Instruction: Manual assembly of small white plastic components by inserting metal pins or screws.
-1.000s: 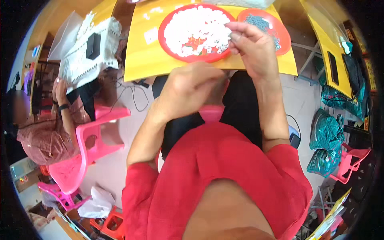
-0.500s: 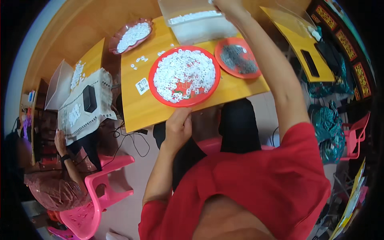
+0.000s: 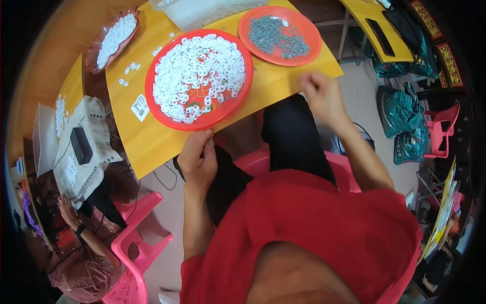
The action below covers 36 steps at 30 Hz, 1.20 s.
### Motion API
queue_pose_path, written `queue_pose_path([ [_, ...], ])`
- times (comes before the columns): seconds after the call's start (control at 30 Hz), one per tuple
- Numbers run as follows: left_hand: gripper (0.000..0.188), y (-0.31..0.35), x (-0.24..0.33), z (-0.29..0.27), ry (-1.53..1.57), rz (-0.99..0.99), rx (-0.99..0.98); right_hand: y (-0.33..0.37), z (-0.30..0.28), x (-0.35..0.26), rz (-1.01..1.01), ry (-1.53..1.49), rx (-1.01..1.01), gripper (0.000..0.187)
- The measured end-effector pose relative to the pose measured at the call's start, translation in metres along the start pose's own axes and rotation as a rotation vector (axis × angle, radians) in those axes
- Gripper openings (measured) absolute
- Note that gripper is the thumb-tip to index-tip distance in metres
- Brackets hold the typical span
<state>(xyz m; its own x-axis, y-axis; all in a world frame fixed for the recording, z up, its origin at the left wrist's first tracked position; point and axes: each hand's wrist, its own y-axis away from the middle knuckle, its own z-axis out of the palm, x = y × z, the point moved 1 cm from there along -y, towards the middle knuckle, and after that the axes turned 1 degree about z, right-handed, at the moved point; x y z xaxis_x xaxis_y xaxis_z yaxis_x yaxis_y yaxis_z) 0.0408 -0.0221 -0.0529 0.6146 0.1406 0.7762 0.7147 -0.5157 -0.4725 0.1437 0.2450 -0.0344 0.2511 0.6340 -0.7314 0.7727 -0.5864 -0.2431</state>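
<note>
My left hand (image 3: pixel 198 161) is just off the table's front edge, below the red plate, its thumb and fingers pressed together. Anything pinched in it is too small to make out. My right hand (image 3: pixel 323 99), slightly blurred, is by the table's front right edge. Its fingers are curled closed, hiding whatever they hold. Small white plastic pieces with holes (image 3: pixel 200 71) are heaped in the round red plate (image 3: pixel 152 109). Beside it, an orange plate (image 3: pixel 316 43) holds thin grey metal nails or screws (image 3: pixel 276 38) and a couple of white pieces.
Loose white pieces (image 3: pixel 132 66) and a printed label (image 3: pixel 140 108) lie on the yellow table (image 3: pixel 136 147). A translucent tub (image 3: pixel 202 15) and a scalloped dish (image 3: pixel 91 58) stand at the back. At left, another person's hand (image 3: pixel 68 212) rests near a cloth-covered table, beside a pink chair (image 3: pixel 134 243).
My right hand has come back from the tub at the far side to the table's near right edge. My left hand stays near the front edge. The whole view has shifted.
</note>
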Motion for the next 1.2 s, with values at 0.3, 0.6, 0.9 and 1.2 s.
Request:
queue_pose_path([
  [0.3, 0.016, 0.004, 0.002, -0.004, 0.028, -0.076, -0.080, 0.114, -0.078, 0.020, -0.276, 0.658, -1.029, 0.026],
  [0.6, 0.021, -0.004, 0.007, -0.018, 0.021, -0.031, -0.038, 0.135, -0.073, 0.040, -0.347, 0.510, -0.849, 0.028],
  [0.9, 0.022, -0.002, -0.003, -0.021, 0.013, 0.051, 0.075, 0.136, -0.073, 0.040, -0.308, 0.569, -0.841, 0.025],
  [1.2, 0.018, -0.004, -0.006, -0.035, -0.058, 0.045, 0.129, 0.160, -0.083, 0.075, -0.416, 0.608, -0.784, 0.027],
])
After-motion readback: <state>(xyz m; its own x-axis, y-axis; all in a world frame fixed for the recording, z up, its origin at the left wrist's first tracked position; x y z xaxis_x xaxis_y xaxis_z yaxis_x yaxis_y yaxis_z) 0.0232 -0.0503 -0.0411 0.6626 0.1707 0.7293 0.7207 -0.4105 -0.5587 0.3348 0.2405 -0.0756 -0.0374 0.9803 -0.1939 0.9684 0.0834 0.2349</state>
